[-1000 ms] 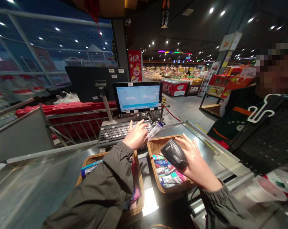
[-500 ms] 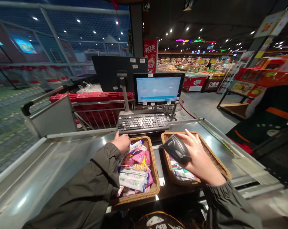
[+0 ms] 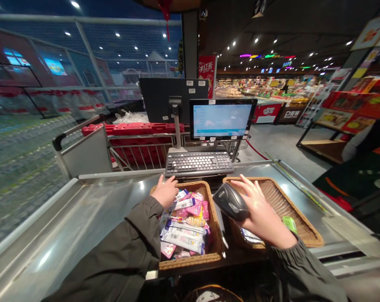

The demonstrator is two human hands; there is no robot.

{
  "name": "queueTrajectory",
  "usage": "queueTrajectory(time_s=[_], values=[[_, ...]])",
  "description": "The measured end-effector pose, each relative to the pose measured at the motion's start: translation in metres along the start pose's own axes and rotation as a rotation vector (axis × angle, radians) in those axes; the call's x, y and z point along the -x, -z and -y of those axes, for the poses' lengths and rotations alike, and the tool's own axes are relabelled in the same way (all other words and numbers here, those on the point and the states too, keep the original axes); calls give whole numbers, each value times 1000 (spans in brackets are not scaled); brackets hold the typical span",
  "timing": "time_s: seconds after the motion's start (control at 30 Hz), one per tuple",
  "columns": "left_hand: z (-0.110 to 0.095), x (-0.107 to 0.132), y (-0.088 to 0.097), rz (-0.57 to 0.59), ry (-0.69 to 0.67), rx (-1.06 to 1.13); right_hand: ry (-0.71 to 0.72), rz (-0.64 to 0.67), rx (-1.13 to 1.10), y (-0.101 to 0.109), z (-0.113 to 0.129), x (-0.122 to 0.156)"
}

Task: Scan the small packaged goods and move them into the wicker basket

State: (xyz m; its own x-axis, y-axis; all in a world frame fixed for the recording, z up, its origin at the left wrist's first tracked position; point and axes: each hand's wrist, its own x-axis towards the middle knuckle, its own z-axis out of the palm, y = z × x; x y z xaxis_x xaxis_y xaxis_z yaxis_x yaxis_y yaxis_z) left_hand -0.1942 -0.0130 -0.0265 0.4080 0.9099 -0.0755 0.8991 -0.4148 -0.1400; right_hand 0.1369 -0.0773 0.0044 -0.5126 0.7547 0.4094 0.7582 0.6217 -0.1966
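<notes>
My left hand (image 3: 165,191) rests at the far left corner of the left wicker basket (image 3: 190,261), its fingers curled over the small packets (image 3: 185,224) that fill it; whether it grips one is hidden. My right hand (image 3: 258,209) holds a black barcode scanner (image 3: 230,201) above the right wicker basket (image 3: 303,228), index and middle fingers stretched forward. That basket shows a few packets under my wrist and a green item (image 3: 289,223) at its near right. Both baskets stand on the steel checkout counter (image 3: 92,214).
Beyond the baskets sit a keyboard (image 3: 199,162), a lit till screen (image 3: 222,120) and the back of a second monitor (image 3: 169,98). Red shopping baskets (image 3: 136,144) and a metal rail lie behind. A person in dark clothing (image 3: 362,167) stands at the right.
My left hand left the keyboard, came down into the left basket and stayed at its far corner. The view swung left, so the person at the right slid mostly out of frame.
</notes>
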Motion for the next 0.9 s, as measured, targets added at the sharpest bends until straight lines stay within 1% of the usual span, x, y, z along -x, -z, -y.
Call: queueTrajectory(time_s=[0.13,0.23,0.3,0.37,0.43,0.53,0.63,0.77,0.83,0.9], values=[[-11,-4,28,-194,-68,23,-24,-18,23,1,-3,6],[-27,-13,42,-338,-116,55,-71,-38,52,7,-9,13],[-41,-22,48,-416,-133,72,-109,-79,79,14,-16,20],[-57,-32,53,-462,-161,88,-154,-128,98,22,-23,28],[-74,-44,56,-467,-209,106,-212,-162,108,31,-32,37],[-108,-66,52,-400,-331,144,-303,-176,127,40,-48,52],[-150,-91,39,-274,-476,177,-358,-184,153,47,-64,67],[-208,-123,12,-74,-601,181,-397,-171,158,54,-86,84],[-233,-136,-4,14,-646,167,-404,-167,152,57,-97,90],[-252,-147,-21,120,-675,133,-413,-168,148,60,-107,95]])
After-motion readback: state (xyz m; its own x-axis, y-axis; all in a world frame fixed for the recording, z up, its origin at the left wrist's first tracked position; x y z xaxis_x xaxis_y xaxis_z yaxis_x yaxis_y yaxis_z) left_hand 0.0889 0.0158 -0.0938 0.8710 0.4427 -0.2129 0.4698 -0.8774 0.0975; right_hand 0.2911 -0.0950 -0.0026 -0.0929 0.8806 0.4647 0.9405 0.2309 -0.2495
